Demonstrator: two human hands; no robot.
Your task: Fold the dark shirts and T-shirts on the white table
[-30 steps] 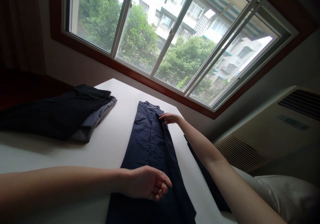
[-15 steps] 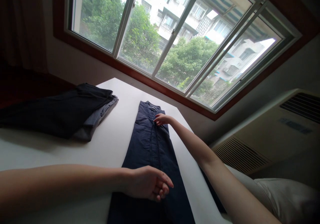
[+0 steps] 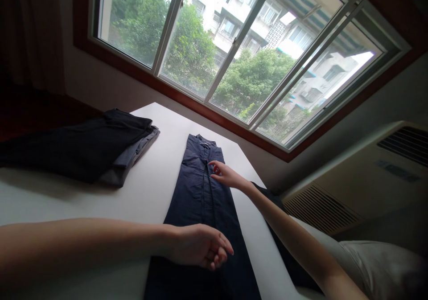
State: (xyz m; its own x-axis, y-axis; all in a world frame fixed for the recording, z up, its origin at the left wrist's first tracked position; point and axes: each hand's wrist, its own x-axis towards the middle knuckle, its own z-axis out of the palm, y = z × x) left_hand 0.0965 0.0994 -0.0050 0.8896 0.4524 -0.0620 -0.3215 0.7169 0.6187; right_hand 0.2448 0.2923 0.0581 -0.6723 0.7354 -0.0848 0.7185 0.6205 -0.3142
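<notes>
A pair of dark navy trousers (image 3: pixel 194 188) lies lengthwise on the white table (image 3: pixel 147 202), its waistband at the far end. Over the upper part is my right hand (image 3: pixel 225 175), open, with thumb and fingers apart and nothing between them. Nearer to me, my left hand (image 3: pixel 202 246) hangs over the legs with its fingers loosely curled and nothing visible in them. My left forearm crosses the table from the left and hides part of the trouser legs. Whether either hand touches the cloth, I cannot tell.
A pile of folded dark and grey garments (image 3: pixel 110 146) lies at the table's left. Dark cloth (image 3: pixel 284 242) shows at the right edge, under my right arm. A beige air conditioner (image 3: pixel 361 179) stands at the right, and a wide window (image 3: pixel 234 59) is behind the table.
My right hand has come back toward me from near the waistband, and its fingers have spread apart. The left hand and the trousers look almost unmoved.
</notes>
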